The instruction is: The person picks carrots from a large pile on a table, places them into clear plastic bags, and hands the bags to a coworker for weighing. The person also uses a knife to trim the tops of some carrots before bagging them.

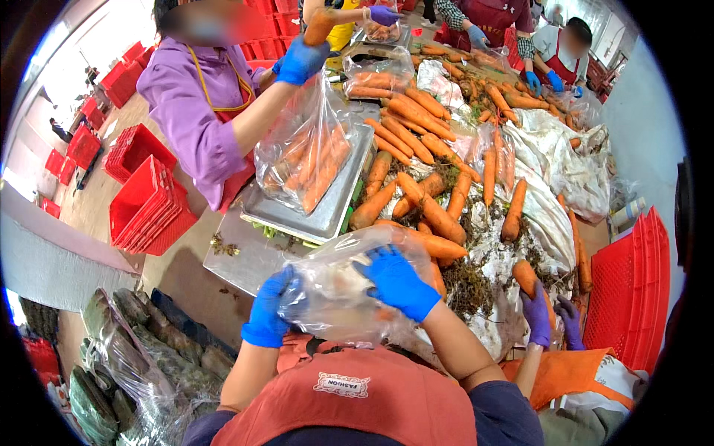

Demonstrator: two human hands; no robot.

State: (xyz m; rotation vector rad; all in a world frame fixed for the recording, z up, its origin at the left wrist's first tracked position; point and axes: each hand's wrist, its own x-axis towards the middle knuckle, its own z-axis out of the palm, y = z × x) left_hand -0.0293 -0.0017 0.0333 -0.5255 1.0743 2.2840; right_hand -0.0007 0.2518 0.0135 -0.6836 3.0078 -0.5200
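Observation:
My left hand [271, 308], in a blue glove, grips the side of a clear plastic bag [334, 279] in front of my apron. My right hand [397, 281], gloved in blue too, rests on the bag's right part with its fingers spread. Whether carrots lie inside this bag I cannot tell clearly. Just beyond it, loose carrots [432, 209] with bits of dried greens are piled on the table. A metal scale [329, 220] stands ahead to the left, bearing another clear bag with carrots [318, 161].
At the left, a person in purple holds a carrot [319, 27] above the scale. A co-worker's purple-gloved hands [538, 315] are close on my right, one holding a carrot. Red crates [630, 290] stand at the right, more [150, 206] at the left. Several co-workers are across the table.

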